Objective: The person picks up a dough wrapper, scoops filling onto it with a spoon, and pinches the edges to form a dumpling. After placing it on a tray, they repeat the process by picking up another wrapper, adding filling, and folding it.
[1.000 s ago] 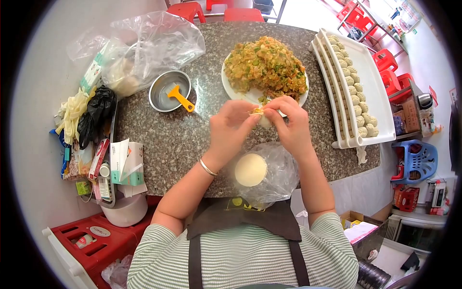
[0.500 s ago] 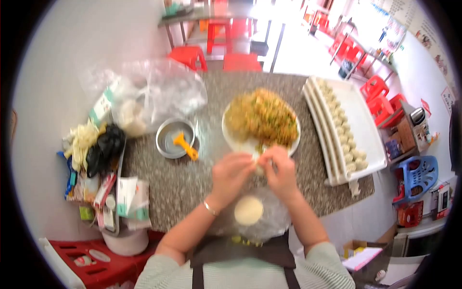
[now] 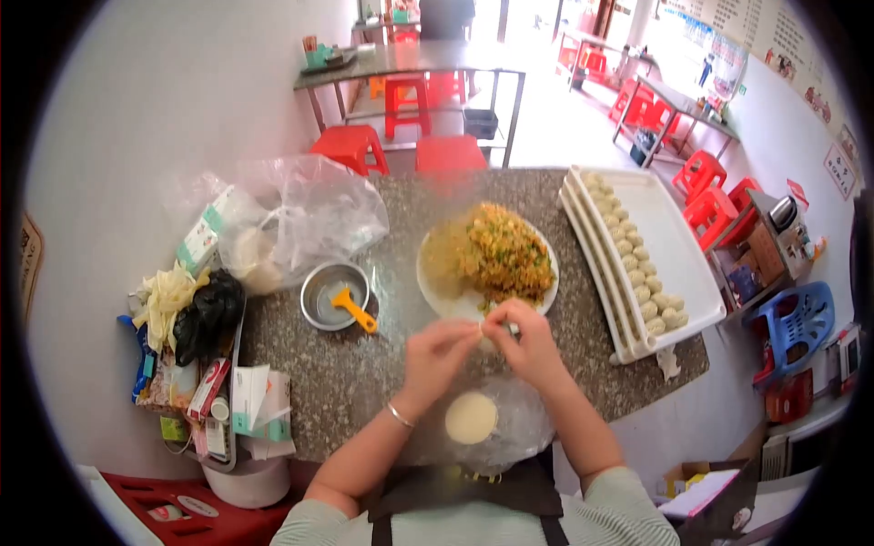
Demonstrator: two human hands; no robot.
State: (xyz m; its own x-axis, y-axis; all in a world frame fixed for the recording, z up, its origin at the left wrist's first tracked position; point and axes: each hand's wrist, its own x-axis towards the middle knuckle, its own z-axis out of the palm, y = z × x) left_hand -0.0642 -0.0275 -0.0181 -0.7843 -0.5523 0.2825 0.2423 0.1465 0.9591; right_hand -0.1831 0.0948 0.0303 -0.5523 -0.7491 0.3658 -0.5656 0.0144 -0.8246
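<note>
My left hand and my right hand meet just below a white plate heaped with chopped filling. Their fingertips pinch a small pale piece of dough, mostly hidden by the fingers. Closer to my body, a round flat wrapper lies on a clear plastic sheet. Left of the plate is a metal bowl with a yellow-handled scraper in it.
Stacked white trays with rows of dumplings stand on the right of the speckled table. Plastic bags, a black bag and boxes crowd the left. Red stools stand beyond.
The view has shifted, so the table sits lower in the frame. Both hands remain together at the dough, with fingers slightly changed in position.
</note>
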